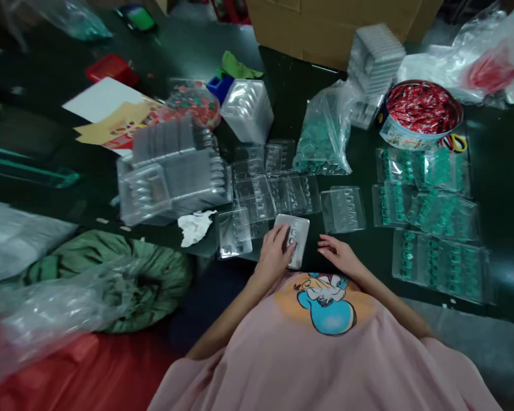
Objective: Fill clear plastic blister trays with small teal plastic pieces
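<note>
My left hand (274,250) lies over the near-left side of a small clear plastic blister tray (298,235) at the table's front edge, its fingers curled on the tray; whether it is one tray or a nested stack I cannot tell. To the right, my right hand (339,254) is low by the table edge, fingers loosely apart and holding nothing. Beyond the hands, several clear trays (255,197) overlap one another. A pair of overlapping trays (343,209) sits just past my right hand. Farther right are rows of trays with green pieces (441,214) in their pockets.
Large stacks of clear trays (175,171) stand at left, beside crumpled white tissue (196,227). A bag of green pieces (323,131) stands behind. A round tin (415,134) holds red-wrapped pieces, with yellow-handled scissors (458,142) alongside. A cardboard box (334,28) is at the back.
</note>
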A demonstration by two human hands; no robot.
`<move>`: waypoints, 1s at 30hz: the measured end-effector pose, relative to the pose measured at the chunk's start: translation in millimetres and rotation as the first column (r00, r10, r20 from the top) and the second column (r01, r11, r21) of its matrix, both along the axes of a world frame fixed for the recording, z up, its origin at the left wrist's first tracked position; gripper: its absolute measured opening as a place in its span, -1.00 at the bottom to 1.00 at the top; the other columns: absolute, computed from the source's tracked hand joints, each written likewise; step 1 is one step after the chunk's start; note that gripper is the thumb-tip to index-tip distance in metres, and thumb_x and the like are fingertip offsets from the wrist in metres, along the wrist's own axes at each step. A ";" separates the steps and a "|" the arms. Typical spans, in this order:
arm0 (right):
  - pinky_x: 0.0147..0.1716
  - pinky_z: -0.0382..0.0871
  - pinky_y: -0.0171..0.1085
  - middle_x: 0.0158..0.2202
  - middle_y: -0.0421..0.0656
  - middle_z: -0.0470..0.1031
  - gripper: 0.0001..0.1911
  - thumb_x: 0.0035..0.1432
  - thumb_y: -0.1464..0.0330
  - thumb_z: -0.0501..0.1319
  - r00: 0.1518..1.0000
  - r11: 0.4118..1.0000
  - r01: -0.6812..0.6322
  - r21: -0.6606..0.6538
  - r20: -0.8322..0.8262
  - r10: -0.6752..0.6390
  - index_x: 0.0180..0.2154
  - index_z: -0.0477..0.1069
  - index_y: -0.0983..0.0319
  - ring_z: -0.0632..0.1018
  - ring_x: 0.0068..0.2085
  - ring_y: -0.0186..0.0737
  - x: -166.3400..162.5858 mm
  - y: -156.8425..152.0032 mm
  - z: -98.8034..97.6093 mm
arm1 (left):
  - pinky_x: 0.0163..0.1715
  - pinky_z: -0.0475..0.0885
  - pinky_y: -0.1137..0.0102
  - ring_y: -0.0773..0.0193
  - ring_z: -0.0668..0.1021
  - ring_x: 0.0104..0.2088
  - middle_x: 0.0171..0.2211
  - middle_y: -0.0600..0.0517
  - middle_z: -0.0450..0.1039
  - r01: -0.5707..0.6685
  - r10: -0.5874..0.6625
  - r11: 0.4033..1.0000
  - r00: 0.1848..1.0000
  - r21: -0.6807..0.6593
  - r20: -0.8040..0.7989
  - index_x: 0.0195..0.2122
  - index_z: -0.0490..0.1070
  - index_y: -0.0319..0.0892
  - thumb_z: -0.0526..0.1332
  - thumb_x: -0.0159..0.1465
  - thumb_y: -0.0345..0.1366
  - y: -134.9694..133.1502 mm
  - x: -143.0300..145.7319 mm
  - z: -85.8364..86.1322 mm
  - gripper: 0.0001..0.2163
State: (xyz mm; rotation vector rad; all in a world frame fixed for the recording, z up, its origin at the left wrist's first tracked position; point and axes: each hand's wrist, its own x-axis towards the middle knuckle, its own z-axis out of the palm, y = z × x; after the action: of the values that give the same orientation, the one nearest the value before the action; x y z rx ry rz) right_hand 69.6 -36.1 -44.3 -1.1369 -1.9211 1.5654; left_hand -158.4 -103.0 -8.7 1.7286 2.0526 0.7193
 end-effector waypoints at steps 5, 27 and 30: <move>0.08 0.35 -0.05 0.02 -0.03 0.53 -0.64 0.29 0.35 0.11 0.965 0.877 -0.100 0.470 0.261 -0.030 0.09 0.42 0.15 0.50 0.06 -0.10 -2.1 6.7 11.1 | 0.26 0.17 -0.07 -0.09 0.21 0.29 0.26 -0.18 0.20 0.066 -0.065 0.996 0.998 0.063 -0.018 0.15 0.36 -0.09 0.15 0.30 -0.20 2.3 2.3 -2.8 -0.61; 0.21 -0.03 0.28 0.36 0.02 0.11 -0.45 0.31 0.31 0.02 0.132 0.660 0.348 0.665 0.663 -0.737 0.30 0.16 0.15 0.06 0.36 0.24 144.4 -15.0 -2.8 | 0.10 0.39 0.03 -0.07 0.37 0.21 0.31 -0.13 0.14 0.521 -0.508 0.784 0.851 0.336 -0.134 0.05 0.42 -0.09 0.22 0.27 -0.33 57.7 26.3 -4.9 -0.70; 0.20 -0.02 0.28 0.36 0.01 0.12 -0.47 0.31 0.32 0.00 0.080 0.645 0.354 0.677 0.666 -0.742 0.30 0.17 0.13 0.09 0.35 0.25 169.5 -18.1 -5.8 | 0.05 0.43 0.08 -0.09 0.37 0.21 0.32 -0.15 0.13 0.538 -0.520 0.790 0.842 0.294 -0.146 0.05 0.42 -0.10 0.22 0.28 -0.32 56.8 26.2 -7.5 -0.70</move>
State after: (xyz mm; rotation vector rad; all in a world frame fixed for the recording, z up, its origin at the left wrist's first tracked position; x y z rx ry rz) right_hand 239.2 -54.2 -50.2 -2.5443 -1.6725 -0.0780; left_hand -132.2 -46.1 -16.2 2.3913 1.4001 0.8518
